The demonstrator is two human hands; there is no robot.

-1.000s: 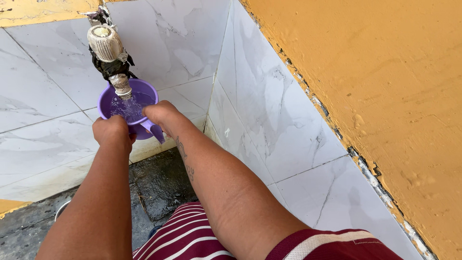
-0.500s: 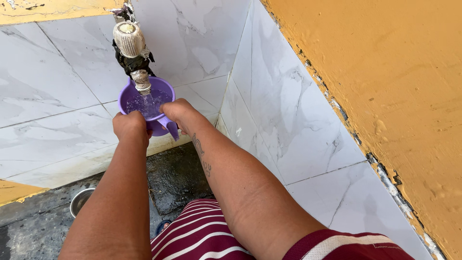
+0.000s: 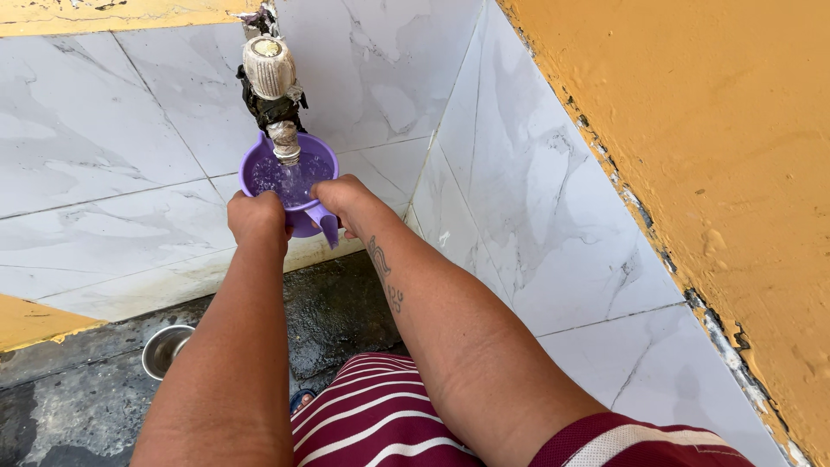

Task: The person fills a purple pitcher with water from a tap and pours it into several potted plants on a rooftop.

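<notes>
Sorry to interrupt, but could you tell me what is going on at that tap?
A person holds a small purple plastic jug under a wall tap with a cream knob, left hand and right hand gripping it. Water runs into the jug, which looks nearly full. A small steel bowl sits on the wet dark floor.

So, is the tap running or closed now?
Running: a stream of water falls from the tap into the purple jug, whose water surface ripples.

Bright daylight, soft shadows, sharp, slight edge distortion
</notes>
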